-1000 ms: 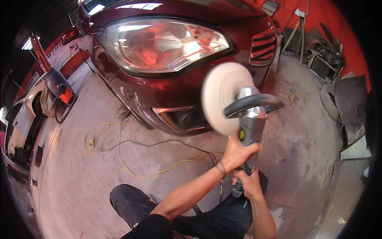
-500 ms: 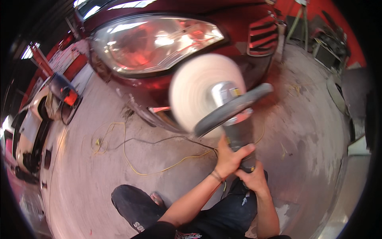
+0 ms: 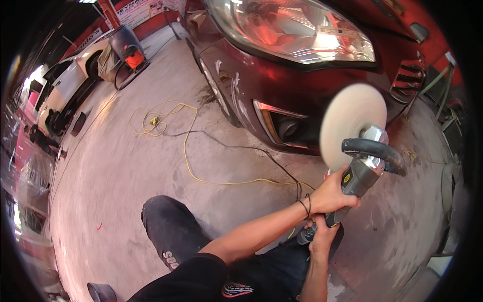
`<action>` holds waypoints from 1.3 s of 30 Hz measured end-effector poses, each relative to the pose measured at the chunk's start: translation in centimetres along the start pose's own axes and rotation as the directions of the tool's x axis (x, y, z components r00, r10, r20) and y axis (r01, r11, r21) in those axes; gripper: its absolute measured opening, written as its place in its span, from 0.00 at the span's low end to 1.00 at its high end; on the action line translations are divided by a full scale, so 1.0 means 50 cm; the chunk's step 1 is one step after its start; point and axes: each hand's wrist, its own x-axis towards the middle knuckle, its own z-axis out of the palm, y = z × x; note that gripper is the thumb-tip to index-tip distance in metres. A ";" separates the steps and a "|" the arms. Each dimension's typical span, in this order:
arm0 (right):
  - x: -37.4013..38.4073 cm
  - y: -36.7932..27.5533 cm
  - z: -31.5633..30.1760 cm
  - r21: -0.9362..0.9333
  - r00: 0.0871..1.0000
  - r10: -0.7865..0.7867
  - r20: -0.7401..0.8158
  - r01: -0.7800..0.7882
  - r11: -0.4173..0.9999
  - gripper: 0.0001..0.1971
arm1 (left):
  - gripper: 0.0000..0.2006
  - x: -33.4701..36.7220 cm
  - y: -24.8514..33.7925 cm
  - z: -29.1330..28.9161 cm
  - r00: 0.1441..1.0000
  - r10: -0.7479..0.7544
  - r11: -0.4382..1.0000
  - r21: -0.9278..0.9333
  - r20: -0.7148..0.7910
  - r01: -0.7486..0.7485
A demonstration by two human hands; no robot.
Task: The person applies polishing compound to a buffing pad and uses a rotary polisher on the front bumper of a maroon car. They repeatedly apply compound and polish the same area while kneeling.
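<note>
Both of my hands hold a car polisher (image 3: 356,180) with a grey body, a silver head and a black loop handle. My left hand (image 3: 331,195), a dark band at its wrist, wraps round the body just behind the head. Lower down, my right hand (image 3: 323,234) is closed round the rear grip. The round white polishing pad (image 3: 353,123) looks blurred, as if spinning. It overlaps the dark red car bumper (image 3: 302,95) in the picture; whether they touch I cannot tell. Above it is the clear headlight (image 3: 302,30).
A black cable (image 3: 241,147) and a yellow extension cord (image 3: 185,151) trail over the concrete floor (image 3: 115,166). A black and orange machine (image 3: 132,53) stands at the far left, near a white car (image 3: 70,78). Below the headlight sits a fog lamp (image 3: 289,128).
The view has swung left, so the car sits further right and higher. The polisher now appears further right, its pad seen more edge-on. Both hands have kept their hold.
</note>
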 end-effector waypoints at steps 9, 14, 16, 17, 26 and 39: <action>-0.035 0.216 0.076 -0.148 0.992 -0.109 0.060 0.117 0.982 0.08 | 0.46 -0.122 -0.042 -0.145 1.000 -0.016 1.000 -0.008 0.005 0.016; -0.057 0.284 0.142 -0.264 0.965 -0.245 0.093 0.261 0.929 0.14 | 0.42 -0.188 -0.034 -0.219 0.994 -0.013 1.000 -0.021 -0.113 0.011; -0.068 0.295 0.159 -0.259 0.989 -0.075 0.130 0.107 0.960 0.16 | 0.43 -0.208 -0.039 -0.260 0.985 -0.028 0.998 0.049 -0.173 0.037; -0.063 0.302 0.173 -0.297 0.980 -0.060 0.192 0.116 0.948 0.20 | 0.43 -0.220 -0.042 -0.279 0.978 -0.019 0.994 0.104 -0.208 0.042; -0.024 0.230 0.297 -0.353 0.941 -0.159 0.299 0.264 0.898 0.23 | 0.35 -0.250 -0.010 -0.395 0.979 0.016 0.959 -0.275 -0.204 -0.073; -0.014 0.102 0.267 -0.713 0.920 -0.087 0.382 0.354 0.605 0.22 | 0.35 -0.267 -0.067 -0.364 0.945 -0.002 0.792 -0.577 -0.328 -0.199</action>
